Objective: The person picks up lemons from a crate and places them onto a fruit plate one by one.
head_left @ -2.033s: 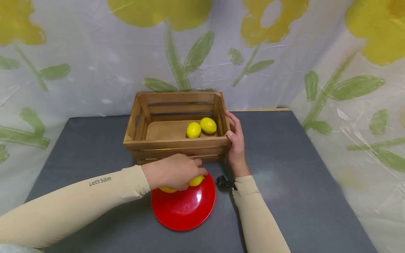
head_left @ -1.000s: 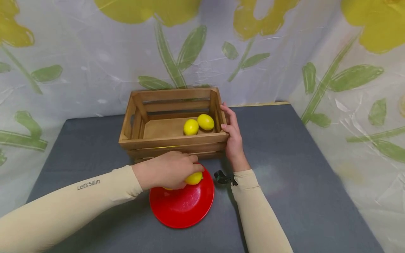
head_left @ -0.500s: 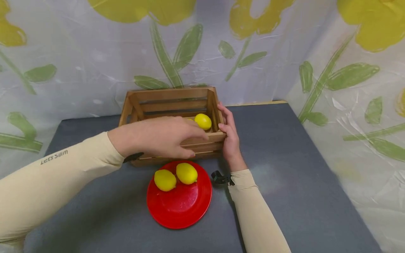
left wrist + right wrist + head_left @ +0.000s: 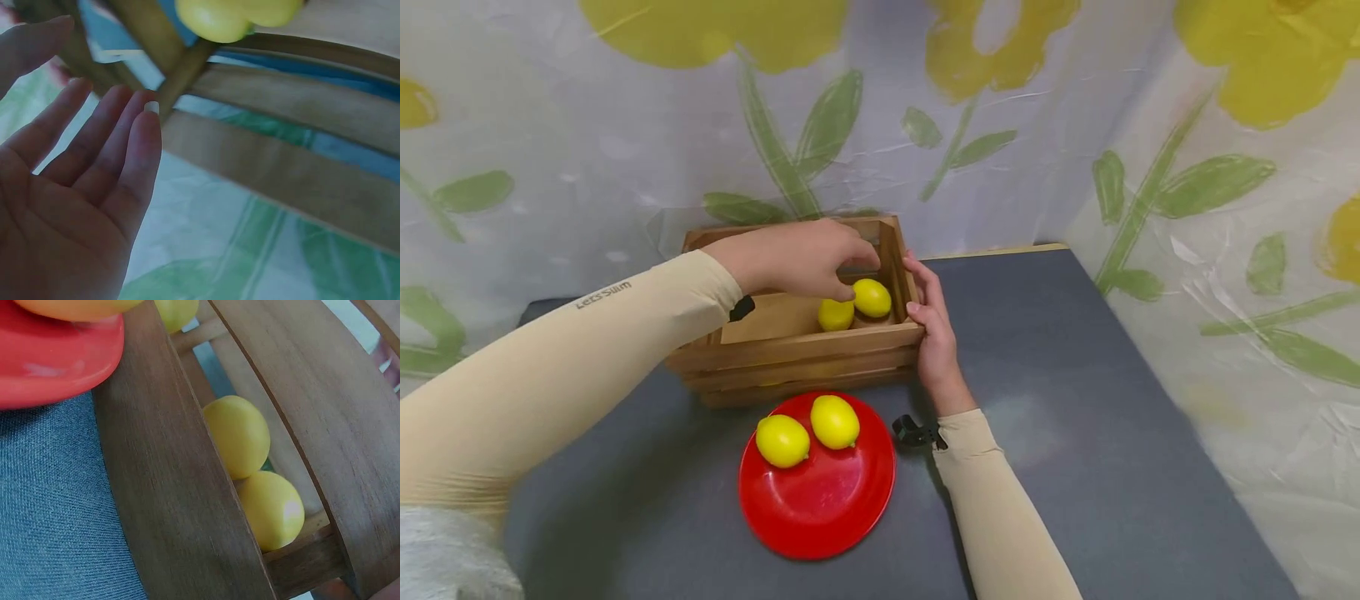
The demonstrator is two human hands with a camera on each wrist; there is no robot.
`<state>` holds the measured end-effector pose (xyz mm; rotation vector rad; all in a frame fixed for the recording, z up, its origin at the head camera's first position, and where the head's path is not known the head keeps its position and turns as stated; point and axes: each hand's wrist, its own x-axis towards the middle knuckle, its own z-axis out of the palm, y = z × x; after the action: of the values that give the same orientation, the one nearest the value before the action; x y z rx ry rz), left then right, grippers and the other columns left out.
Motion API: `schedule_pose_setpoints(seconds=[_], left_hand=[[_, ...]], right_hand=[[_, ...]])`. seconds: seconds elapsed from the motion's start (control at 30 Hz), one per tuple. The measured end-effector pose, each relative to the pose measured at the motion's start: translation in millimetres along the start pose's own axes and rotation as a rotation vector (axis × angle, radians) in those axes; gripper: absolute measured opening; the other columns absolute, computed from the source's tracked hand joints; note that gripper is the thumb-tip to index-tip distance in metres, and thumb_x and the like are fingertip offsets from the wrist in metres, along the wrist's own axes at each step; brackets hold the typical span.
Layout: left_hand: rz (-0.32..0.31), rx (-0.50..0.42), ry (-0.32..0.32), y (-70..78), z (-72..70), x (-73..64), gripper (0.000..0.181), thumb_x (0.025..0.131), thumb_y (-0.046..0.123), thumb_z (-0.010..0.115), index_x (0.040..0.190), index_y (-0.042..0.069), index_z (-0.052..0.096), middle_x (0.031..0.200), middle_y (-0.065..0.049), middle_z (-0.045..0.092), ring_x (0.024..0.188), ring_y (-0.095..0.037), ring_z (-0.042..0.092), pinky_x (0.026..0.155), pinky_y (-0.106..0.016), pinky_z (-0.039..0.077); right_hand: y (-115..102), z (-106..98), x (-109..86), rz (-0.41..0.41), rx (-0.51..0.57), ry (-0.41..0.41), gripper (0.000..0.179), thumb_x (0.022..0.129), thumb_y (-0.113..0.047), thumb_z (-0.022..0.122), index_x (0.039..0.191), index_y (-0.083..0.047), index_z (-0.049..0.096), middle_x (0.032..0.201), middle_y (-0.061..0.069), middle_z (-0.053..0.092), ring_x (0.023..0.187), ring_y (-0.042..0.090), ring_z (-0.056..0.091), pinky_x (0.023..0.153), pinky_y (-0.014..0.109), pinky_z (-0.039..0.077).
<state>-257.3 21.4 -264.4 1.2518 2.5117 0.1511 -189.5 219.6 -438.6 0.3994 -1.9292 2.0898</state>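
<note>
In the head view my left hand (image 4: 808, 258) is over the wooden crate (image 4: 797, 354), its fingers bent loosely downward. The left wrist view shows the palm with nothing in it and the fingers extended. Just below the fingertips, two yellow lemons lie at the crate's right end, a nearer lemon (image 4: 835, 315) and a farther lemon (image 4: 872, 298). Through the slats in the right wrist view another lemon (image 4: 178, 312) shows. My right hand (image 4: 936, 342) grips the crate's right end, thumb near the front corner. Two more lemons (image 4: 783, 441) sit on the red plate (image 4: 812, 525) before the crate.
A dark grey cloth (image 4: 1060, 417) covers the table. Behind the crate hangs a white sheet (image 4: 647, 150) printted with yellow flowers. A black wrist camera (image 4: 912, 431) juts out from the right wrist, close to the plate's right side.
My left hand has let go of the lemon on the plate, leaving two lemons there, and has moved up and away over the crate. The right hand keeps its hold on the crate.
</note>
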Motion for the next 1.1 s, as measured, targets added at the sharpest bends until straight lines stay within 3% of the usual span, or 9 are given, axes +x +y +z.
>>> schedule_pose_setpoints(seconds=[0.23, 0.47, 0.73, 0.9, 1.1], left_hand=[[-0.031, -0.010, -0.062, -28.2, 21.0, 36.0, 0.061, 0.096, 0.021, 0.078, 0.153, 0.009, 0.060, 0.155, -0.012, 0.062, 0.143, -0.033, 0.058, 0.123, -0.052, 0.045], [-0.038, -0.014, -0.089, -37.0, 38.2, 62.7, 0.059, 0.094, 0.020, 0.078, 0.150, 0.008, 0.063, 0.152, -0.012, 0.064, 0.137, -0.031, 0.060, 0.120, -0.048, 0.048], [-0.065, -0.006, -0.123, -35.3, 47.8, 77.2, 0.060, 0.093, 0.021, 0.081, 0.149, 0.008, 0.064, 0.146, -0.012, 0.068, 0.122, -0.028, 0.064, 0.114, -0.045, 0.052], [-0.074, -0.005, -0.174, -35.6, 58.3, 85.2, 0.064, 0.094, 0.021, 0.081, 0.153, 0.009, 0.060, 0.149, -0.013, 0.064, 0.127, -0.030, 0.061, 0.120, -0.046, 0.047], [-0.137, -0.010, -0.214, -37.3, 67.4, 80.3, 0.067, 0.095, 0.019, 0.081, 0.157, 0.015, 0.057, 0.154, -0.014, 0.061, 0.132, -0.031, 0.057, 0.119, -0.049, 0.047]], right_hand=[[-1, 4, -1.7, -0.004, -0.004, -0.008, 0.067, 0.097, -0.024, 0.038, 0.162, -0.009, 0.042, 0.177, -0.003, 0.033, 0.166, 0.015, 0.025, 0.135, 0.052, 0.016], [-3, 6, -2.7, -0.018, -0.027, 0.000, 0.066, 0.097, -0.023, 0.039, 0.162, -0.008, 0.042, 0.176, -0.003, 0.035, 0.165, 0.013, 0.027, 0.136, 0.051, 0.016], [-7, 5, -3.7, -0.029, -0.044, 0.000, 0.067, 0.098, -0.026, 0.039, 0.162, -0.007, 0.042, 0.176, -0.002, 0.035, 0.165, 0.015, 0.027, 0.135, 0.052, 0.017], [-7, 4, -8.4, -0.027, -0.048, 0.017, 0.066, 0.097, -0.025, 0.039, 0.161, -0.008, 0.044, 0.176, -0.001, 0.036, 0.165, 0.015, 0.027, 0.135, 0.052, 0.017], [-6, 8, -11.6, -0.014, -0.047, -0.010, 0.065, 0.097, -0.027, 0.040, 0.161, -0.013, 0.045, 0.176, -0.006, 0.035, 0.165, 0.012, 0.027, 0.136, 0.052, 0.016]])
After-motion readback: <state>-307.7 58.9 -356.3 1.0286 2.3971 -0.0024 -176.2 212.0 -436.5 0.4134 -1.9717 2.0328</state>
